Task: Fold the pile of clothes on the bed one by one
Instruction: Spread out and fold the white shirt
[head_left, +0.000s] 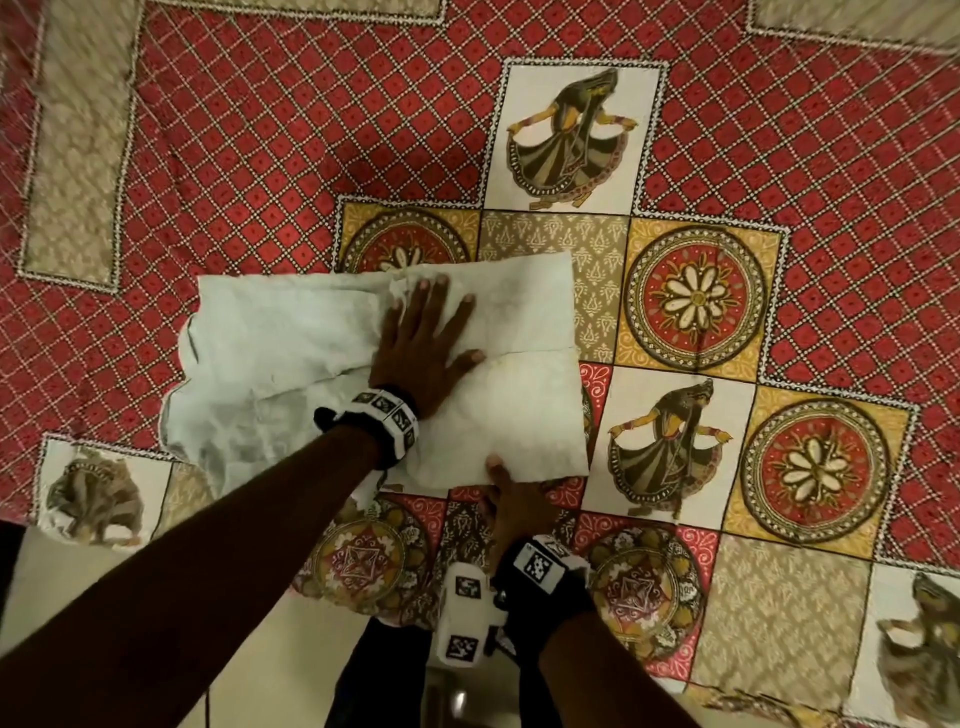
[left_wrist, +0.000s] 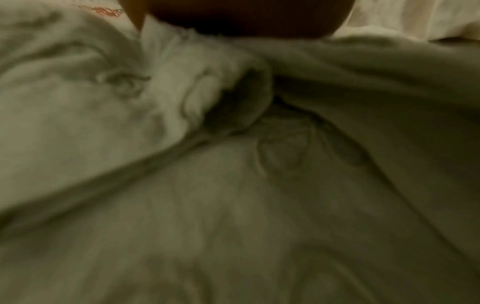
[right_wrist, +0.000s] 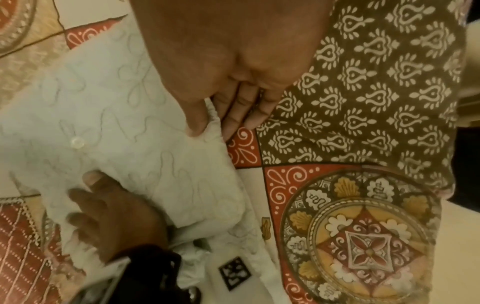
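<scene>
Head view: a white garment (head_left: 291, 358) lies partly folded on the bed, on a patterned bedsheet (head_left: 291, 156) of red lattice with dancer and medallion panels. The right part of the garment is folded into a fairly square block; the left part is looser and rumpled, with a scalloped edge toward the left.

My left hand (head_left: 423, 343) lies flat on the middle of the garment, fingers (head_left: 440, 291) straight and spread, palm down, pressing the cloth. It grasps nothing. The left wrist view is dim and blurred: only creased white cloth close to the lens and the heel of the hand at the top edge.

My right hand (head_left: 511, 499) is at the near edge of the folded block, close to its near right corner. In the right wrist view the thumb (right_wrist: 197, 121) lies on top of the cloth edge and the other fingers (right_wrist: 233, 121) sit just beside and under that edge, so the hem is pinched between them. The same view shows embroidered leaf outlines on the fabric and one small white button (right_wrist: 77, 142), and the left hand again, flat on the cloth farther along.

Both wrists wear black bands with white marker tags (head_left: 537, 564). The near border of the bedsheet hangs over the bed's edge, with pale floor (head_left: 249, 691) below it.
</scene>
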